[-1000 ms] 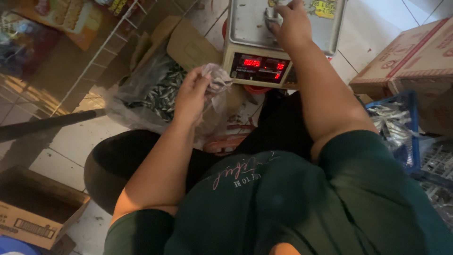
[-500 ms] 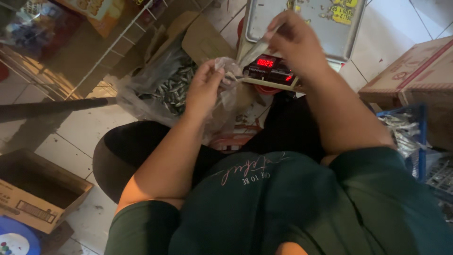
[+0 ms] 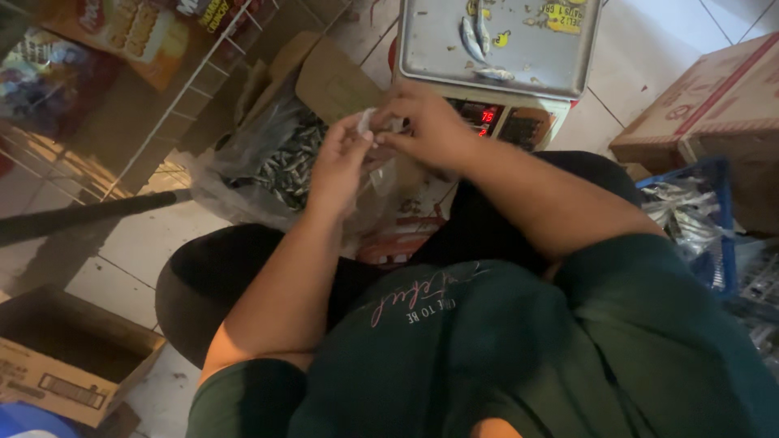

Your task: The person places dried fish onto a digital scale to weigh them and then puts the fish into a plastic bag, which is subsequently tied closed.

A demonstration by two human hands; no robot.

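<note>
While pinched, small clear bag, crumpled, w/ both hands.

We see the left hand and right hand pinching a small clear plastic bag between them, before a weighing scale whose tray bears a few small fish; a big bag of fish lies left.

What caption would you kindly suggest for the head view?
Both hands, left hand and right hand, pinch a small clear plastic bag before a scale holding small fish.
</note>
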